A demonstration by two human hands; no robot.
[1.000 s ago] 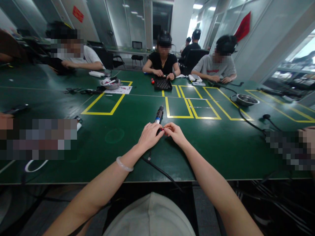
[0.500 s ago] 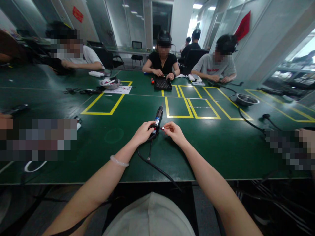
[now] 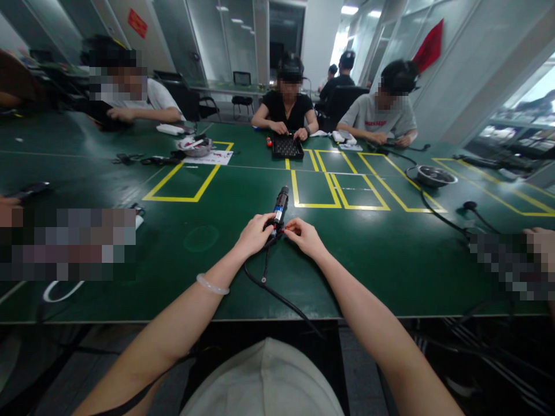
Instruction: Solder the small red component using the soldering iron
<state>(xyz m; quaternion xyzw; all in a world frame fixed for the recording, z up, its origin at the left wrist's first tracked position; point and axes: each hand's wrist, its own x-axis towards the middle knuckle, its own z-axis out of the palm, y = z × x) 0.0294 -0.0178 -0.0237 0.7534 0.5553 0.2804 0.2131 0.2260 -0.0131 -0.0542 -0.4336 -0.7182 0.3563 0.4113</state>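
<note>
A black electric screwdriver (image 3: 280, 206) with a blue band lies on the green table (image 3: 373, 254), its tip pointing away from me. My left hand (image 3: 254, 233) grips its near end, where a black cable (image 3: 277, 294) runs back toward me over the table edge. My right hand (image 3: 303, 235) pinches a small part against the same end of the tool, fingertips meeting those of the left hand. What the small part is cannot be made out. A pale bangle sits on my left wrist.
Yellow taped rectangles (image 3: 333, 190) mark the table beyond the tool. A black tray (image 3: 287, 148) lies before a person opposite. A metal bowl (image 3: 433, 175) with a cable sits to the right, another bowl (image 3: 196, 147) to the left. Other people sit around the table.
My left hand shifted onto the tool's near end and lifted it slightly. The right hand drew apart half a second ago and has closed back in against the tool.
</note>
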